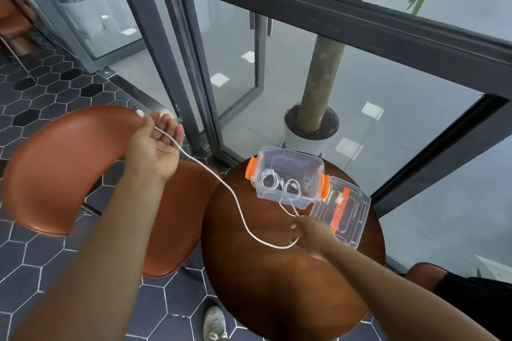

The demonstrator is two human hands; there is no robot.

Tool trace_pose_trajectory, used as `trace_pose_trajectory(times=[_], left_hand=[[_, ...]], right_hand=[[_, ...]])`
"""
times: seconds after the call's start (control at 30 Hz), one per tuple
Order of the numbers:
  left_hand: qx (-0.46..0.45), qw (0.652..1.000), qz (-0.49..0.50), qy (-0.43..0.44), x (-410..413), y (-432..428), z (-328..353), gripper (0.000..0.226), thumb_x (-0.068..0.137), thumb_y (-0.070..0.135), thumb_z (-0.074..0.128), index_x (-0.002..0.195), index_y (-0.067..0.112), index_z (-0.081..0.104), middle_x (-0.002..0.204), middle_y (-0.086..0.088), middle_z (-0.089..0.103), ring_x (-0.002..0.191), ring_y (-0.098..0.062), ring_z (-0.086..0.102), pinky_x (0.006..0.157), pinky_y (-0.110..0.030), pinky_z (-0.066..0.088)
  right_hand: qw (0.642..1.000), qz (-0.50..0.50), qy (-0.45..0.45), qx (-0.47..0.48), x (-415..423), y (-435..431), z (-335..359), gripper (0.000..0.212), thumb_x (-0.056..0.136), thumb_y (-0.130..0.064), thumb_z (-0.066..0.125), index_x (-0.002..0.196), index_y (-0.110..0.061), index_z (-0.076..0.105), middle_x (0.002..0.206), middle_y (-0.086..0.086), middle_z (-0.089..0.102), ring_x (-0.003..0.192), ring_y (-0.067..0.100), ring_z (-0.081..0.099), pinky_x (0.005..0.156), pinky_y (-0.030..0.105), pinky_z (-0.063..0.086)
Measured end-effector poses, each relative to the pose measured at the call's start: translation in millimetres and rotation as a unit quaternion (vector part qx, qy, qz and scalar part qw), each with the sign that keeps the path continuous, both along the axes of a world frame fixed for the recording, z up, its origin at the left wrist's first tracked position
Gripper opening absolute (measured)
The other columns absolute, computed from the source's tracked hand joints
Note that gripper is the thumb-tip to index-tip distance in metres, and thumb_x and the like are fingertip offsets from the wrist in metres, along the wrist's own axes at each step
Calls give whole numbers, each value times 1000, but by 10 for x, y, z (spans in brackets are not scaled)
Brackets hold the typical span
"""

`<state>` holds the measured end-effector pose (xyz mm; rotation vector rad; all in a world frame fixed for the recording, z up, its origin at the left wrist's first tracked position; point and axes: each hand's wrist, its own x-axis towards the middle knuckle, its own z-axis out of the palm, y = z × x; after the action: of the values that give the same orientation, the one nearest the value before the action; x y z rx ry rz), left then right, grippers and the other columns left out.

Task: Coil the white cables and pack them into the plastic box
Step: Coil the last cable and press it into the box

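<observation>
A long white cable (pixel 235 196) stretches between my two hands above the round brown table (pixel 277 285). My left hand (pixel 158 141), raised over the brown chair, pinches the plug end of this cable between its fingertips. Lower down, over the table, my right hand (pixel 313 235) grips the cable's other part. A clear plastic box (pixel 288 174) with orange clips stands at the table's far side and holds two coiled white cables (pixel 279 180). A thin loop of cable runs from my right hand up to the box's front wall.
The box's clear lid (pixel 343 210) lies on the table to the right of the box. A brown chair (pixel 69 169) stands left of the table. A potted tree (pixel 313 124) and a glass door frame rise behind. My shoe (pixel 214 324) rests on the hexagon-tiled floor.
</observation>
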<state>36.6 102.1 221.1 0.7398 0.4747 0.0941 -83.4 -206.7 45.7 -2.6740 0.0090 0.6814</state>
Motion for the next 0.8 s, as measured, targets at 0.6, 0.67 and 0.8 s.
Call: trace_pose_trajectory(times=[0.6, 0.67, 0.8], left_hand=[[-31, 974, -211, 73, -597, -922, -635, 26, 108, 16, 39, 95, 5, 59, 87, -16, 78, 86, -30, 77, 85, -42, 54], [-40, 973, -212, 87, -624, -908, -661, 27, 108, 18, 38, 97, 5, 59, 87, -16, 78, 84, -30, 78, 83, -42, 55], [-35, 960, -258, 99, -724, -872, -671, 30, 108, 21, 37, 103, 4, 61, 86, -14, 78, 81, -25, 78, 72, -37, 64]], right_hand=[[851, -105, 49, 513, 64, 749, 263, 19, 98, -24, 60, 107, -11, 71, 96, 7, 71, 94, 18, 65, 98, 43, 49], [865, -96, 42, 490, -26, 734, 192, 17, 101, -24, 57, 97, -16, 72, 78, 10, 65, 80, 18, 61, 86, 43, 49], [887, -69, 64, 452, -156, 625, 65, 30, 103, -34, 53, 102, -11, 72, 64, 4, 53, 66, 15, 53, 73, 27, 45]])
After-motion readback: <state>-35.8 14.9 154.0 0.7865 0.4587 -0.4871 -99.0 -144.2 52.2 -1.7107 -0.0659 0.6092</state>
